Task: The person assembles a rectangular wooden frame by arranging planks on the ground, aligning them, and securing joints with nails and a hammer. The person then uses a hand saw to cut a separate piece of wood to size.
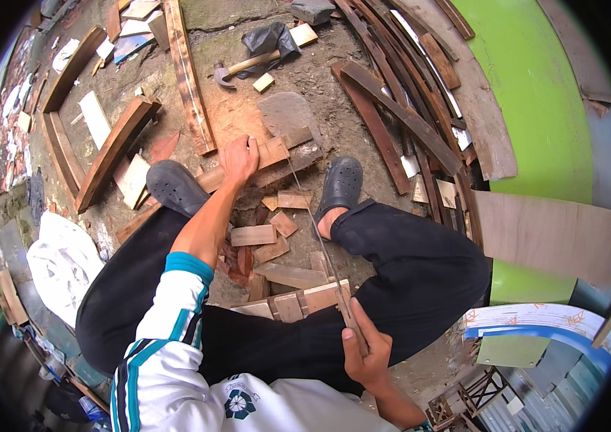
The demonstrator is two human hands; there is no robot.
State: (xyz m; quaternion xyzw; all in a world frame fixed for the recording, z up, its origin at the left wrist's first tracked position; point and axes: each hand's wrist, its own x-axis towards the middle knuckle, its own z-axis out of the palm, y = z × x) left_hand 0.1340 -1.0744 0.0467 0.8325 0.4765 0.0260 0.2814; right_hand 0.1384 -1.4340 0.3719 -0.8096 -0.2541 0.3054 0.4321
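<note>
Two hands at work over a wood plank (262,157) lying on the dirt ground (241,108); the person squats above it, a dark clog (174,186) on the plank's left part, the other clog (340,183) just right of it; left hand (239,158) presses down on the plank, fingers curled over its far edge, gripping it; right hand (364,353) is closed around the handle of a handsaw (320,237), thumb laid along the handle; saw blade runs thin and straight from that hand up to the plank, meeting it just right of the left hand; short offcuts (266,241) lie scattered between the feet, below the plank; a claw hammer (244,67) rests on the ground beyond the plank, well apart from both hands; curved dark wood strips (392,108) are piled to the right; a white cloth (64,263) lies at the left
</note>
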